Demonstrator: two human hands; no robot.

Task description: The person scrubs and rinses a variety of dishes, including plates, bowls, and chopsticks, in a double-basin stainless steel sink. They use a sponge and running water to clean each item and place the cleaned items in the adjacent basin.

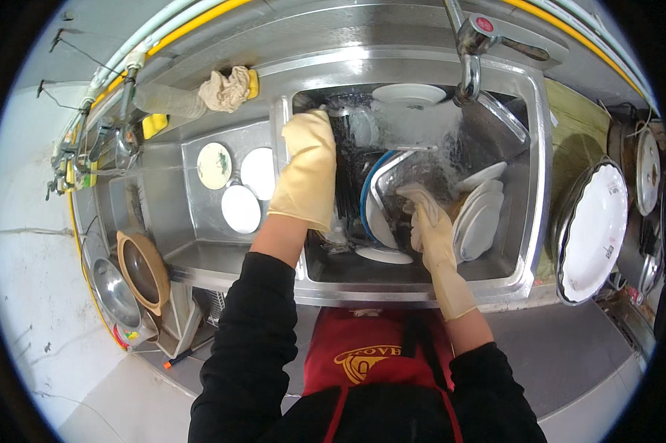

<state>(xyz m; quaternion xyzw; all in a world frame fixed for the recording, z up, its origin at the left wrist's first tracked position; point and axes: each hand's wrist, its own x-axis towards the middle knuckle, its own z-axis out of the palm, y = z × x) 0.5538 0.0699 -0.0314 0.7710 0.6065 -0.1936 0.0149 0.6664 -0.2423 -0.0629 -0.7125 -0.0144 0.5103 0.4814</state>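
Both my hands wear pale yellow rubber gloves over the right-hand basin of a steel sink (538, 221). My left hand (309, 138) is at the basin's left side, by the divider; its fingers are mostly hidden. Beside it is a clear, glass-like vessel (363, 126). My right hand (421, 213) is low in the basin, left of a leaning stack of white plates (479, 221); its grip is unclear. Between my hands lie a blue-rimmed round dish (367, 194) and a metal tray (378, 188). Under the tap (468, 83), water splashes near a white plate (409, 93).
Several small plates (241, 209) lie in the left basin. A crumpled cloth (225, 89) and a yellow sponge (155, 125) rest on the back ledge. Large white oval platters (594, 227) stand at right. A brown pot (143, 271) and a metal bowl (117, 290) are at left.
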